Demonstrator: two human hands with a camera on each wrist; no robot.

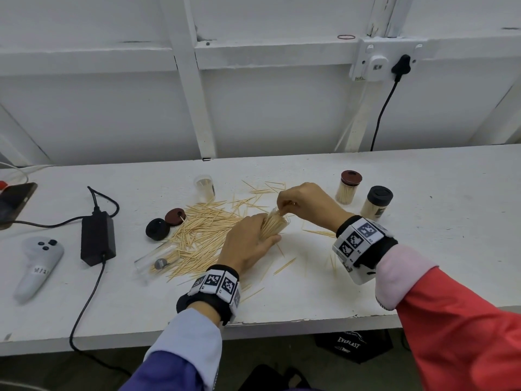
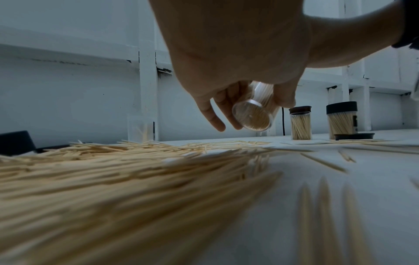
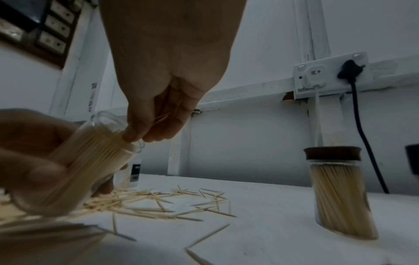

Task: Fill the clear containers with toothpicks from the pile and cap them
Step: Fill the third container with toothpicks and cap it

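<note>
My left hand (image 1: 249,241) grips a clear container (image 1: 275,224) packed with toothpicks, tilted with its mouth up and to the right; the left wrist view shows its round base (image 2: 251,117). My right hand (image 1: 298,200) pinches a few toothpicks (image 3: 158,119) at the container's mouth (image 3: 118,129). The loose toothpick pile (image 1: 203,232) lies left of my hands. An upright clear container (image 1: 205,187) with few toothpicks stands behind the pile. An empty one (image 1: 153,256) lies on its side at the pile's left. A brown lid (image 1: 174,216) and a black lid (image 1: 157,229) lie beside the pile.
Two filled, capped containers stand at the right: brown-capped (image 1: 348,187) and black-capped (image 1: 376,203). A black power brick (image 1: 97,238) with its cable, a grey controller (image 1: 38,266) and a phone (image 1: 14,203) lie at the left. A wall socket (image 1: 377,59) holds a black plug.
</note>
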